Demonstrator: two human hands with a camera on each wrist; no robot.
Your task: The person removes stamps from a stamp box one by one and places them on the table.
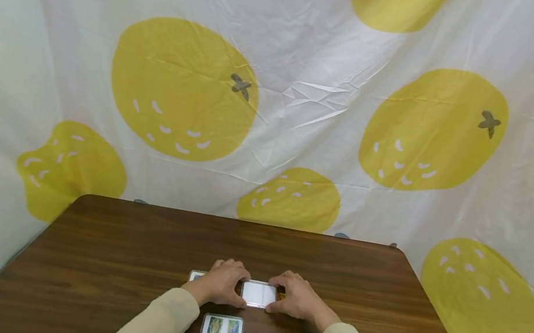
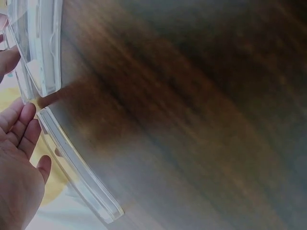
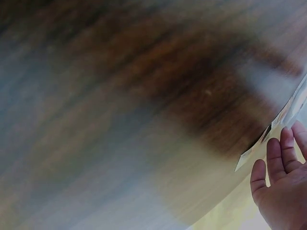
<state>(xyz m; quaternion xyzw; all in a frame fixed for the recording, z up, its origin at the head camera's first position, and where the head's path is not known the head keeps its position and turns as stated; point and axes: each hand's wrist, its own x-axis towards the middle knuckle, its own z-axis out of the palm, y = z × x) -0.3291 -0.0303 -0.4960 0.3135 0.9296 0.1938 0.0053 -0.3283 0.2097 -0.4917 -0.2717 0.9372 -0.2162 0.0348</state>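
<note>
Background: white fabric (image 1: 303, 137) printed with large yellow fruits hangs behind and beside a dark wood-grain table (image 1: 138, 239) with rounded far corners. Its far edge runs across the full width of the setup; its left and right side edges widen toward the person.

Central unit: a white-faced clear plastic case (image 1: 258, 295), located slightly right of the line midway between the table's side edges. Its long sides run parallel to the far edge. Contact between its underside and the table cannot be confirmed.

Left hand (image 1: 226, 282): thumb and fingers pinch the left end of this case. Right hand (image 1: 298, 298): thumb and fingers pinch the right end in mirrored position. Both forearms enter from the near side in pale cream sleeves (image 1: 163, 314); the right sleeve bears a small dark marking.

Adjacent units: a second clear case (image 1: 196, 276) lies on the table toward the left edge, partly covered by the left hand. A flat printed item (image 1: 280, 296), orange in part, shows behind the right hand; most of it is hidden. A two-picture clear case (image 1: 222, 331) lies nearer the person, apart from the central unit, its picture side facing up.
</note>
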